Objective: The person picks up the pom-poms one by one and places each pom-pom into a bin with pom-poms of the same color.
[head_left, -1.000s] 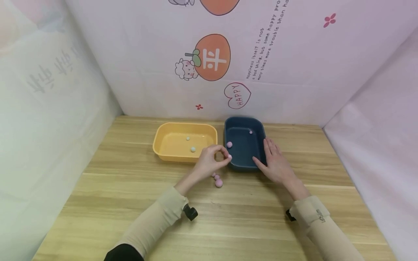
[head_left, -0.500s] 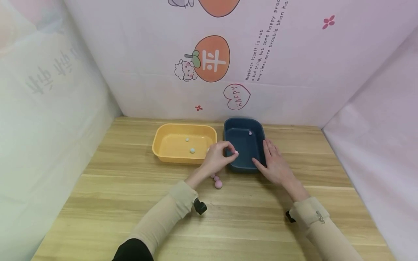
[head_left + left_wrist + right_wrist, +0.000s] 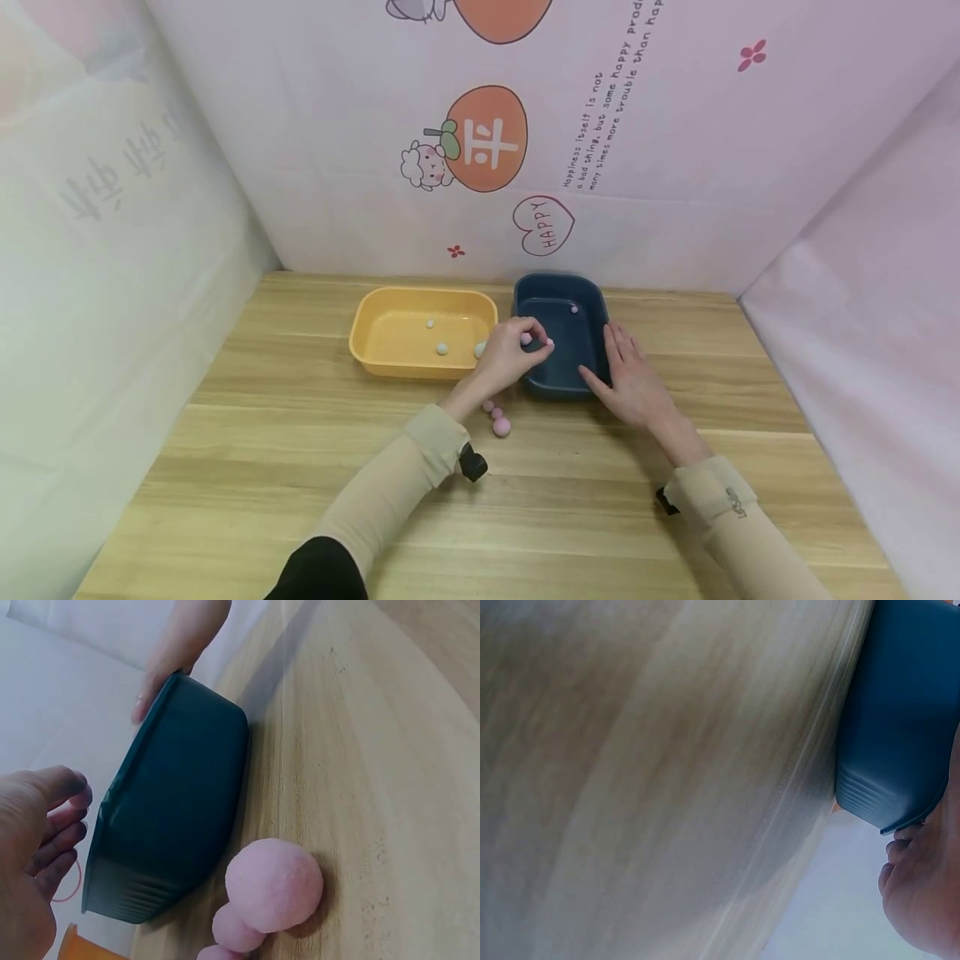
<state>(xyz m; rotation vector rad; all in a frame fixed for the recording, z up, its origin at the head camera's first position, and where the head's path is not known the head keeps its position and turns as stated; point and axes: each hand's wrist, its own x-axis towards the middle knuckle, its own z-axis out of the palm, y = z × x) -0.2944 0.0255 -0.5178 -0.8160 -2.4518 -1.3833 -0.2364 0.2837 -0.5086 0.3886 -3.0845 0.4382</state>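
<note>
Between thumb and forefinger, my left hand (image 3: 504,357) pinches a small pink ball (image 3: 550,343) above the dark blue bin (image 3: 561,390). The left wrist view shows those fingertips beside the bin's upper edge. Inside the bin are a larger pink ball (image 3: 526,339), partly framed by the left fingers, and a tiny pink one (image 3: 574,309) toward the back. My right hand (image 3: 636,385) rests against the bin's right side with fingers straight, its thumb spread over the near rim. Several pink balls (image 3: 501,427) lie in a row on the table, touching or nearly so.
Left of the blue bin stands a yellow bin (image 3: 386,367), holding a few pale green balls (image 3: 442,349); one is partly hidden by the left hand. Both bins sit on a wood-grain table (image 3: 300,467), in front of a printed cloth backdrop (image 3: 637,233).
My left hand has moved right and slightly away from me, carrying the small pink ball from the blue bin's near-left rim to over its inside. The right hand has stayed put.
</note>
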